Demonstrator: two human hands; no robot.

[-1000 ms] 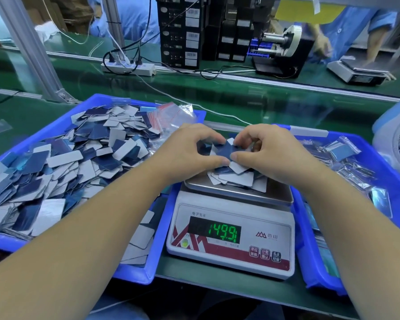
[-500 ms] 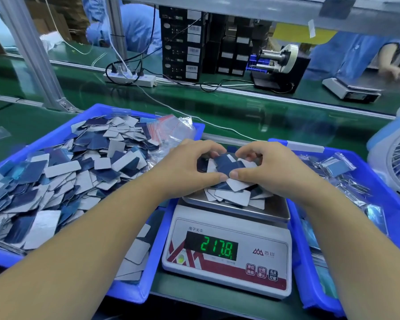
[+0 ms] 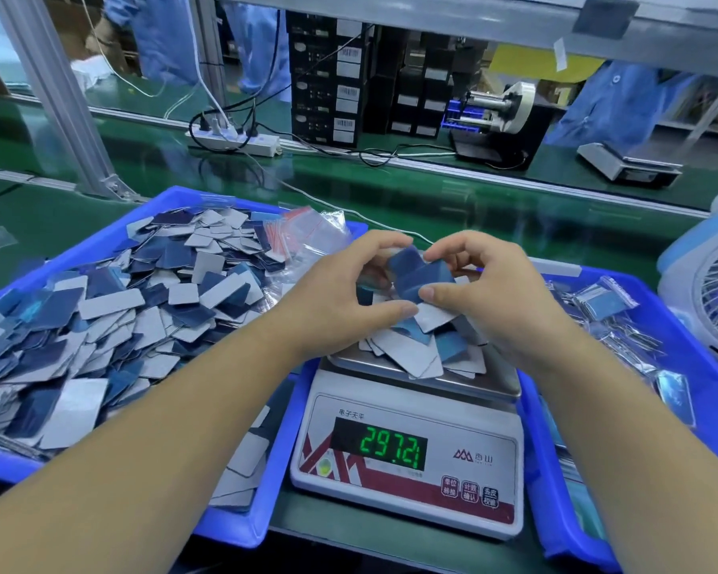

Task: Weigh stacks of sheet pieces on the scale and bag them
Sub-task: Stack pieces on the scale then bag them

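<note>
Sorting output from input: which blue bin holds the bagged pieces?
The right blue bin, beside the scale; its pieces sit in clear bags. The left blue bin holds loose pieces.

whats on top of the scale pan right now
A loose pile of sheet pieces lies on the scale pan, grey and blue faces mixed. The left hand and right hand grip its upper pieces and cover the middle, so the count is hidden.
</note>
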